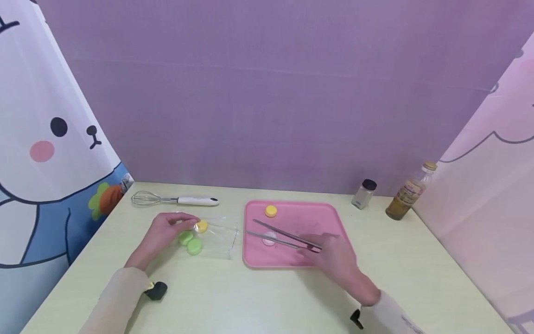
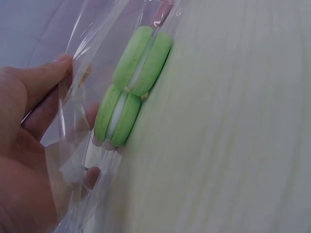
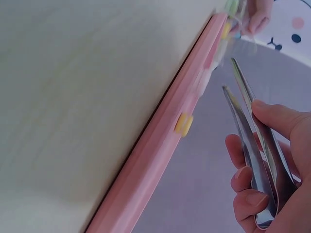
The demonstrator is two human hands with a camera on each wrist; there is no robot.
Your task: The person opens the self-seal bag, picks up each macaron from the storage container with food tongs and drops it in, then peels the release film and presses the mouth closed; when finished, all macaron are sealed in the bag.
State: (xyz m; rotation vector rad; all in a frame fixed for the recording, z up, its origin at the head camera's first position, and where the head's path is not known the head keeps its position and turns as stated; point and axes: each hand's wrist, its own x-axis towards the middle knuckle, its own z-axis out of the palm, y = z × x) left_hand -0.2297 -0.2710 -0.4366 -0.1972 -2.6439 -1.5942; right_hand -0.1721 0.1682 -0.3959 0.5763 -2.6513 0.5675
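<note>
My left hand (image 1: 164,232) pinches the edge of a clear plastic bag (image 1: 221,241) between thumb and finger. Inside the bag are two green macarons (image 1: 194,247) and a yellow macaron (image 1: 201,226). In the left wrist view, the green macarons (image 2: 142,60) show white filling through the film. My right hand (image 1: 335,260) grips slim metal tongs (image 1: 288,234), their tips apart and pointing left above the pink tray (image 1: 313,215). On that tray sit a yellow macaron (image 1: 270,211) and a pale pink macaron (image 1: 269,239), the latter partly beneath the tongs in the head view. Nothing is between the tips.
Behind the bag lies a whisk (image 1: 196,201) with a white handle. A small jar (image 1: 364,195) with a black lid and a corked bottle (image 1: 406,195) of brownish liquid stand at the back right. A purple backdrop (image 1: 267,116) rises behind the table.
</note>
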